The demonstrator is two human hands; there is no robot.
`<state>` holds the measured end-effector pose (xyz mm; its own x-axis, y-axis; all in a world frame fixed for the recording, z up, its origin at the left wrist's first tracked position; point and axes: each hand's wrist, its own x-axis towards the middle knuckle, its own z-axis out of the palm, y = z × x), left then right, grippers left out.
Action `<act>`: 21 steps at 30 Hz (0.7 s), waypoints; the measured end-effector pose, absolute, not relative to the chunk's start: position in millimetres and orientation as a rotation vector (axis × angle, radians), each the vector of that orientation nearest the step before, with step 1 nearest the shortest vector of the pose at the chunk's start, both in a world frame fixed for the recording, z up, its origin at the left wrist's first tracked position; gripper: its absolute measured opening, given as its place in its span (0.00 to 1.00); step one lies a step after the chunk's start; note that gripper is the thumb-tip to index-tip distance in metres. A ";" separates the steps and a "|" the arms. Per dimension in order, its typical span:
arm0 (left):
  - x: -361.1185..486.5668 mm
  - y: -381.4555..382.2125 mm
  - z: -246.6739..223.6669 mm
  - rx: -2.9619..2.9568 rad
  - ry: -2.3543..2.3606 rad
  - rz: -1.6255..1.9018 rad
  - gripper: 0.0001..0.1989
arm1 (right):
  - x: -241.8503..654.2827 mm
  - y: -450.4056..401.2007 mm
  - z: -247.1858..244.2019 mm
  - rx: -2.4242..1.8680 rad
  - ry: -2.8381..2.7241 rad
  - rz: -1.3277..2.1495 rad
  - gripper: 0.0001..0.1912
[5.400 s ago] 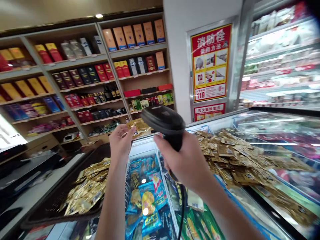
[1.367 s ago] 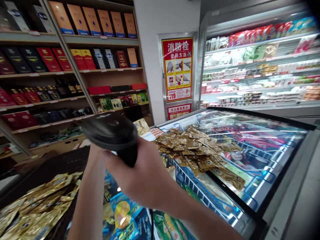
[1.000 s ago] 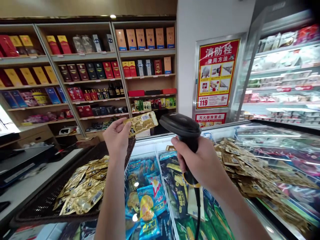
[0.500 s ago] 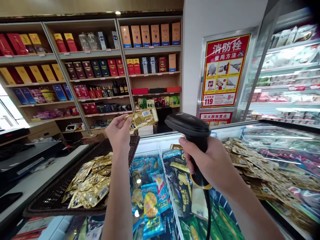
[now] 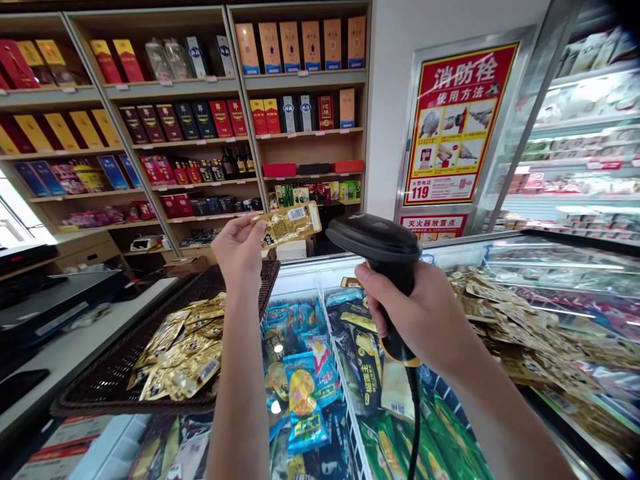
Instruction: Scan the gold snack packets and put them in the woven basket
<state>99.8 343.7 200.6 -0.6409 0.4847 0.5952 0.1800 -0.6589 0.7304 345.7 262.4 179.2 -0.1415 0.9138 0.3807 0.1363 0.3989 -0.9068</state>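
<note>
Between the thumb and fingers of my left hand (image 5: 239, 248) is a gold foil snack packet (image 5: 290, 224), its barcode side toward me. My right hand (image 5: 417, 313) is wrapped round the handle of a black barcode scanner (image 5: 375, 239), whose head points left at the packet, a short gap away. The scanner's cable (image 5: 415, 413) hangs down from the grip. Left of my left forearm, a heap of similar gold packets (image 5: 185, 347) lies in a dark brown woven basket (image 5: 95, 390). Another pile of gold packets (image 5: 515, 333) lies on the glass to the right.
Below my hands is a chest freezer with a white wire divider (image 5: 334, 360) between wrapped ice creams (image 5: 303, 400). A counter (image 5: 100, 333) with dark equipment runs along the left. Shelves of boxed goods (image 5: 200, 143) and a red fire hydrant sign (image 5: 460, 127) stand beyond.
The view has tipped slightly downward, so the shelves and sign sit higher. Both hands keep their grips, and the packet and scanner stay almost the same distance apart.
</note>
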 end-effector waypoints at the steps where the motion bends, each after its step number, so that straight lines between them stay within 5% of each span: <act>1: 100.4 343.4 200.9 1.230 1.199 2.402 0.12 | 345.3 262.5 179.1 -0.958 -1.573 0.896 0.23; 16: 106.0 338.8 202.9 1.260 1.206 2.375 0.10 | 342.9 260.2 180.3 -0.930 -1.566 0.880 0.22; 21: 103.4 297.1 215.5 1.206 1.128 2.626 0.13 | 350.4 256.5 181.1 -0.860 -1.513 0.931 0.21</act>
